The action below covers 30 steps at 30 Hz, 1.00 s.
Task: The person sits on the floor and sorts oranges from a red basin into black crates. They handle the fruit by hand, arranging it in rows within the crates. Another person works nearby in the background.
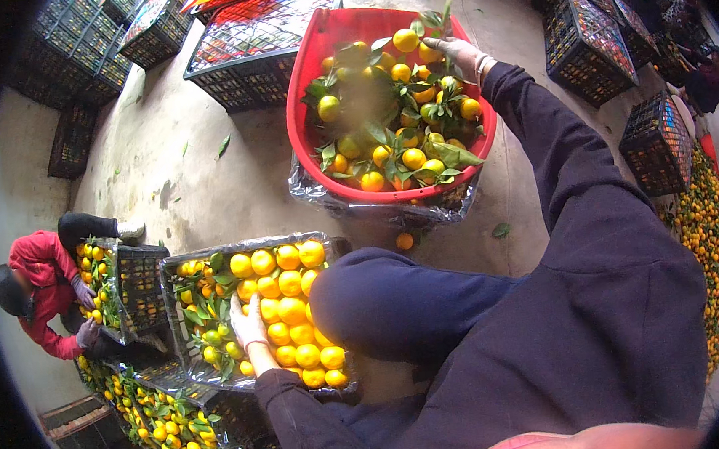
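A red plastic tub (302, 134) full of leafy oranges stands on a plastic-lined crate. My gloved right hand (461, 57) is at its upper right rim, with fingertips at an orange (406, 40) and leafy stems; whether they grip anything is unclear. To the lower left, a black crate (173, 309) lined with clear plastic holds neat rows of oranges (291, 311) on its right side and looser leafy fruit (211, 337) on its left. My gloved left hand (248, 322) lies over the fruit between these two parts, fingers on the oranges; its palm side is hidden.
A co-worker in a red jacket (45, 249) handles fruit in a crate (141, 273) at the left. Covered crates (246, 75) stand behind the tub, with stacked ones at both upper sides. A fruit heap (710, 247) lies far right. One orange (404, 241) is on the floor.
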Tool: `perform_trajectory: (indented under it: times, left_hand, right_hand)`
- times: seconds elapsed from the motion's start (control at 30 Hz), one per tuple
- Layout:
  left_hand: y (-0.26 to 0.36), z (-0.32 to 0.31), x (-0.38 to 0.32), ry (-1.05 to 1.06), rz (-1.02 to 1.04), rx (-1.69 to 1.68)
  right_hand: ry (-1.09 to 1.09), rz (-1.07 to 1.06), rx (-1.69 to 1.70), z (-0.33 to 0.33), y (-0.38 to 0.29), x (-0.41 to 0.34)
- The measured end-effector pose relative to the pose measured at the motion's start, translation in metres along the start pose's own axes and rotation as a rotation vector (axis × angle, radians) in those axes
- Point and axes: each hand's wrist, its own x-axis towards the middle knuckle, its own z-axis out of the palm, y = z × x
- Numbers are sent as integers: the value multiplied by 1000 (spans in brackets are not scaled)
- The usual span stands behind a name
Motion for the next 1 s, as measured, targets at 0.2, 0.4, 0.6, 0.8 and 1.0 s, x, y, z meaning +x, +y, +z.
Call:
perform_trajectory:
  times: [0.2, 0.4, 0.6, 0.8, 1.0]
  left_hand:
    - [1, 0, -2, 1, 8, 3]
    - [5, -2, -3, 0, -9, 13]
    - [8, -2, -4, -11, 4, -39]
    - [4, -1, -1, -2, 19, -53]
    - [-3, 2, 2, 18, 36, -70]
  right_hand:
    - [-350, -790, -1515, 0, 64, -70]
    - [-153, -1043, -1695, -12, 84, -22]
    - [-116, -952, -1534, -10, 33, -36]
    - [-429, -662, -1452, 32, 92, -135]
    - [-405, -876, -1575, 20, 67, -52]
